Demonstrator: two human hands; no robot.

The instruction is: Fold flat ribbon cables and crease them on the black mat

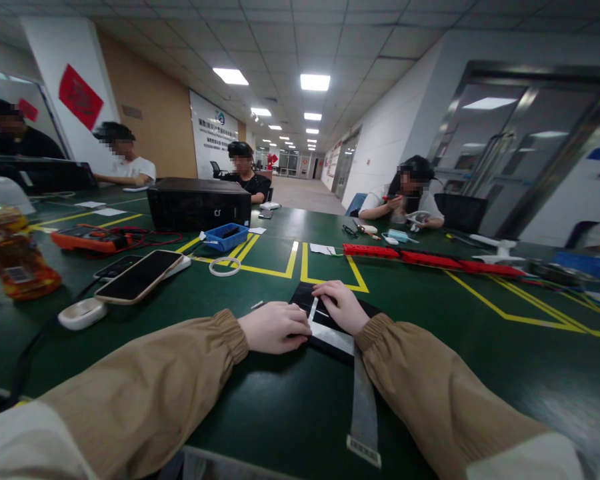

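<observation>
On the dark green table in front of me lies a thin, flat black piece [325, 343] with a narrow silver strip across it. A grey flat ribbon cable [365, 400] runs over it and hangs toward me, ending in a connector [364, 450]. My left hand [275, 327] is closed at the left edge of the black piece, its bent fingertips on the ribbon cable's folded end. My right hand [343, 307] rests on the far part with fingers apart, fingertips beside the top of the narrow strip. Both palms hide part of the piece.
Left are a phone [140, 277], a drink bottle [17, 250] and an orange multimeter [90, 239]. Beyond are a blue tray [225, 237], a white ring [225, 267] and a black box [200, 203]. A red bar [430, 260] lies right. Several people sit around.
</observation>
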